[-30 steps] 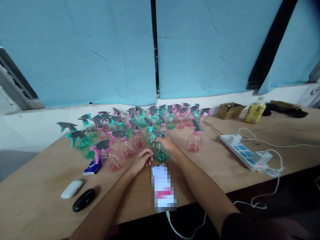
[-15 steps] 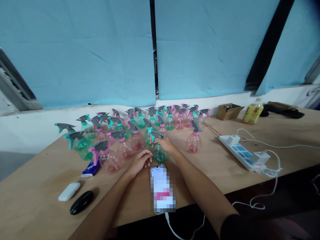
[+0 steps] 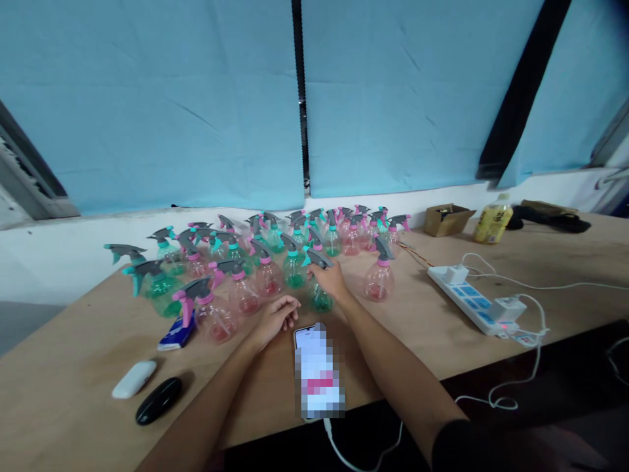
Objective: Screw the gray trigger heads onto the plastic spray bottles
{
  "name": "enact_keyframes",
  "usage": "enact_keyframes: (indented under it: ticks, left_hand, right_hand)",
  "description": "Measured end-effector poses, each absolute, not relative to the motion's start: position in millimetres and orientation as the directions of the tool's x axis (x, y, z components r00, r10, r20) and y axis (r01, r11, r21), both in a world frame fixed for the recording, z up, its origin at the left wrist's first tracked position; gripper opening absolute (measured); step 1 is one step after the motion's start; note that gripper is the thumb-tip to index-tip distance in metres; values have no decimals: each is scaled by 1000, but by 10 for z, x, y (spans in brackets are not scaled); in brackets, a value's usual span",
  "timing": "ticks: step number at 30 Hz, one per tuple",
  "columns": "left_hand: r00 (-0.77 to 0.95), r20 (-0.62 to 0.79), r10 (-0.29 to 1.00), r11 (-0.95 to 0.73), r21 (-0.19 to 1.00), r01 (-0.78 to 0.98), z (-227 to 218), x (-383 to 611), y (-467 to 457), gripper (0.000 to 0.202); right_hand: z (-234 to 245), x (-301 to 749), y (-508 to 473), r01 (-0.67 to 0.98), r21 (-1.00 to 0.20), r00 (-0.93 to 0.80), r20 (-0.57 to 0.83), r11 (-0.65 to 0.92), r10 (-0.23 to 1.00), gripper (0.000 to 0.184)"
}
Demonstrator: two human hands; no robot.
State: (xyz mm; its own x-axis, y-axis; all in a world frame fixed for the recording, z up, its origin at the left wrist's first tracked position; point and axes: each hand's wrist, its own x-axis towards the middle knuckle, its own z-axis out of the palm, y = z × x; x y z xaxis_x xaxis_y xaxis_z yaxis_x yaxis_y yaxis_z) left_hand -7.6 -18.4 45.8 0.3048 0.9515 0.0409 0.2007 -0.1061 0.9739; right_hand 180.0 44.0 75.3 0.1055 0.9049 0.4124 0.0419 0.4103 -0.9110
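My right hand [image 3: 331, 280] is closed round the neck of a green spray bottle [image 3: 322, 300] with a grey head and teal trigger. That bottle stands upright, or nearly so, just beyond a phone, and my fingers partly hide it. My left hand [image 3: 281, 314] rests on the table with its fingers loosely curled and nothing in them. It lies near a clear pink spray bottle [image 3: 246, 295]. Another green spray bottle [image 3: 295, 270] stands behind, and a pink spray bottle [image 3: 379, 282] stands apart to the right of my right hand.
Several more pink and green spray bottles crowd the table's back left. A lit phone [image 3: 319, 367] lies between my forearms, its cable hanging off the edge. Left are a white case [image 3: 135, 379], a black case [image 3: 158, 401] and a blue packet [image 3: 177, 333]; right, a power strip [image 3: 466, 298].
My right hand has shifted the green spray bottle a little to the right and away from me. My left hand stays in nearly the same place.
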Motion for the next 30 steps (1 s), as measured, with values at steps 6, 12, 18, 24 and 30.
enact_keyframes:
  ticks: [6,12,18,24,30]
  left_hand:
    - [309,36,950,-105,972,210,471,-89,-196,28]
    - [308,31,951,-103,970,222,437,-103,-177,28]
    - [313,31,949,-107,968,228,432,-100,-167,29]
    - [318,42,947,-117,968,222,428,-99,-169,30]
    - [323,42,946,-119,968,222,415,-112,-160,31]
  right_hand:
    - [699,2033,472,343,-869,441,484,356,756,19]
    - [650,2136,522,527,-781,549,615,336,567,53]
    - [482,2144,578,719,-656,478,706,229,523,51]
    - [362,2137,698,724,-652,471,706,225,528,53]
    - [315,2203,764,668,-674,468,710,316,526,54]
